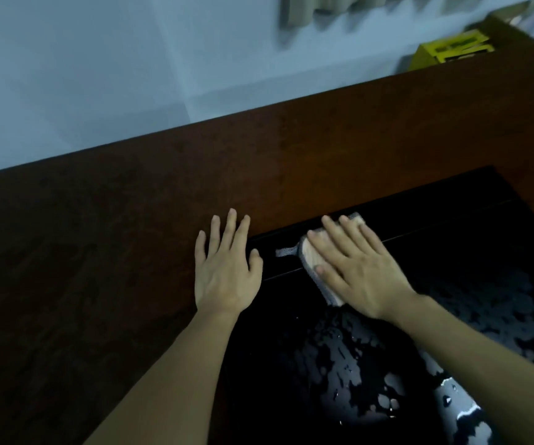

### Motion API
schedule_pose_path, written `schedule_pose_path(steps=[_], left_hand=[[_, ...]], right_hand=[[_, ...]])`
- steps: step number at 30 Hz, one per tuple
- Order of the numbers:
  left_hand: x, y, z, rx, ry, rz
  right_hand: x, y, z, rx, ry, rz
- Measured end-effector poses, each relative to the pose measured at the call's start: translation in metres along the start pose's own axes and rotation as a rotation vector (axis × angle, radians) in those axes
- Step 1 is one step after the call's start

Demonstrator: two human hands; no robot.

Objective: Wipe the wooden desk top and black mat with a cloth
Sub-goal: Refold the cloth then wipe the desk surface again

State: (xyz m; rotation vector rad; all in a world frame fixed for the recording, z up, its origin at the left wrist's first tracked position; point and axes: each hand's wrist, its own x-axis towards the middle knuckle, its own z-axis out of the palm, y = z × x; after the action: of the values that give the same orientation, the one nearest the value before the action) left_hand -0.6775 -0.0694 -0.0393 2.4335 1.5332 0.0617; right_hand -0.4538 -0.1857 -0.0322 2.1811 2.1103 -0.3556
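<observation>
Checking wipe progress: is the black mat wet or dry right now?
Wet. The black mat shows shiny droplets and patchy streaks nearest the camera, behind the cloth under the flat right hand. Its far strip looks plain dark.

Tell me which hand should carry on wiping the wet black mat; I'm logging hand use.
Right. The right hand already presses the cloth flat on the black mat; the left hand rests bare at the mat's edge.

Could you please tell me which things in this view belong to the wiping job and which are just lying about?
Part of the job:
cloth under the flat right hand
black mat, wet in patches
wooden desk top, with the left hand resting flat on it

Just lying about:
yellow box beyond the desk's far edge
</observation>
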Motion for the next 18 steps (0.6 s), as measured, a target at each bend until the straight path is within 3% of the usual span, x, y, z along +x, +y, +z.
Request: schedule_pose_path(steps=[5,8,11,14,16,18], left_hand=[[0.002,-0.001,0.001,-0.006,0.002,0.001],[0.002,0.000,0.003,0.004,0.020,0.002],[0.003,0.001,0.001,0.019,-0.013,-0.004],[0.003,0.001,-0.002,0.010,-0.026,-0.007],[0.002,0.001,-0.001,0.018,-0.009,0.000],[0.002,0.000,0.000,0.012,-0.008,-0.006]], right_hand=[[0.049,0.039,-0.011,0.048,0.024,0.303],[0.078,0.030,-0.018,0.083,-0.008,0.363],[0.075,-0.001,-0.016,0.033,-0.014,0.285],[0.030,-0.031,-0.005,-0.040,-0.004,0.035],[0.004,-0.022,-0.001,-0.037,-0.057,-0.116],[0.004,0.014,-0.004,-0.076,-0.040,-0.111]])
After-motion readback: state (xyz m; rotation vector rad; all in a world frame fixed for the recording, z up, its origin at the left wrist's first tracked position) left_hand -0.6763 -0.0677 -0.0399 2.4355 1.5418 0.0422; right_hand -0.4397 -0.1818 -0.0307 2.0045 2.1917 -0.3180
